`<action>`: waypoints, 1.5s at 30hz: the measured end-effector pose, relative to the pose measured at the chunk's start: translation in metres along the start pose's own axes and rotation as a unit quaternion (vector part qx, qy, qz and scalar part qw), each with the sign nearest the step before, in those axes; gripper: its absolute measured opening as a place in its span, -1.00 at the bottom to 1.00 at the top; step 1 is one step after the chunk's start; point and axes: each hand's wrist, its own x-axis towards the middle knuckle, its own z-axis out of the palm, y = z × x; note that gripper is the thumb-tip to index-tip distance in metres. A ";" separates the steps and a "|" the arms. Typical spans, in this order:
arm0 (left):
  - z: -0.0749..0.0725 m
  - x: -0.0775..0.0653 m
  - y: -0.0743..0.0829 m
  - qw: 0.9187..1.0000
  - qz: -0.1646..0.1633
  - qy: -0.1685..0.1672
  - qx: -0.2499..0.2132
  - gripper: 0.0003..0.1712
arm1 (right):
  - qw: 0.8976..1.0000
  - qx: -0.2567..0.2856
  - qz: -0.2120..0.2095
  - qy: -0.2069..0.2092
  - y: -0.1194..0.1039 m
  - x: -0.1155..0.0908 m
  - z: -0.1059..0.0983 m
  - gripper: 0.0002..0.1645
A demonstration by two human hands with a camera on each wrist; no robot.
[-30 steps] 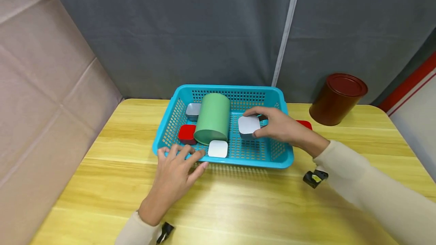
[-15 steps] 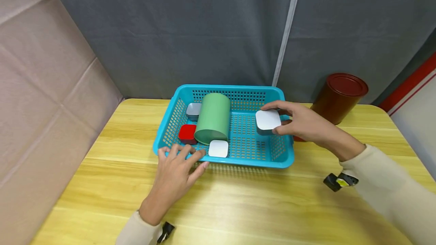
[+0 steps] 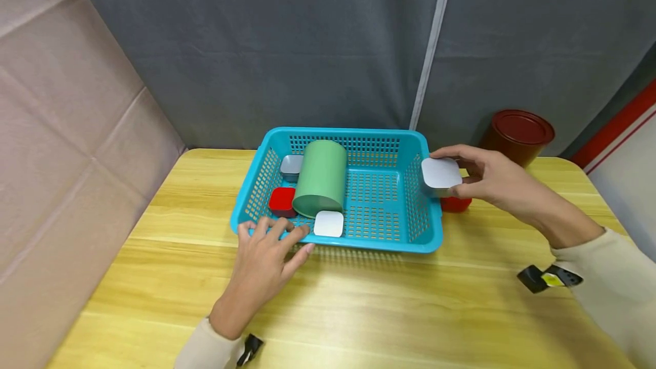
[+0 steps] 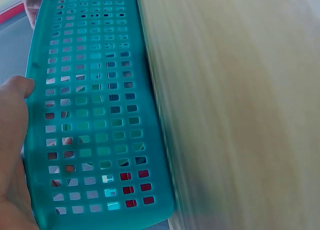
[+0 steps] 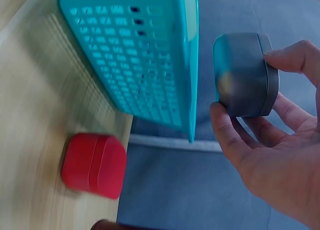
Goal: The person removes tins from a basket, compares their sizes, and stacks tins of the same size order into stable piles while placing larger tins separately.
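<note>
Grey tin is moving over the right edge of the turquoise basket, right hand pinching its sides. Left hand is resting loosely spread on the front edge, prob steadying things.

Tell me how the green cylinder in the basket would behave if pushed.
The green cylinder lies on its side, so it would probably roll if pushed rightward. Leftward, the red tin and grey tin beside it would likely stop it. Its smooth-looking curved wall could prove slippery.
</note>
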 end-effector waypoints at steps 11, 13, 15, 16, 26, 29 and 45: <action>0.000 0.000 0.000 1.000 -0.005 -0.008 -0.006 -0.41 | 1.000 0.007 0.012 0.018 0.043 -0.005 -0.018 -0.35; -0.001 0.000 0.000 1.000 -0.007 -0.009 -0.006 -0.39 | 1.000 0.010 0.016 0.016 0.049 -0.004 -0.020 -0.35; -0.001 0.000 0.000 1.000 -0.007 -0.008 -0.005 -0.31 | 1.000 0.012 0.021 0.014 0.054 -0.003 -0.021 -0.34; -0.001 0.000 0.000 1.000 -0.008 -0.009 -0.005 -0.30 | 1.000 0.013 0.025 0.013 0.056 -0.002 -0.021 -0.34; 0.000 0.000 0.000 1.000 -0.005 -0.003 -0.006 -0.28 | 0.999 0.018 0.030 0.014 0.075 0.006 -0.017 -0.34; 0.000 0.000 0.000 1.000 -0.004 0.000 -0.006 -0.30 | 0.999 0.016 0.035 0.015 0.078 0.007 -0.015 -0.35; 0.000 0.000 0.000 1.000 -0.002 -0.003 -0.001 -0.29 | 0.998 0.033 0.046 0.017 0.092 0.012 -0.011 -0.35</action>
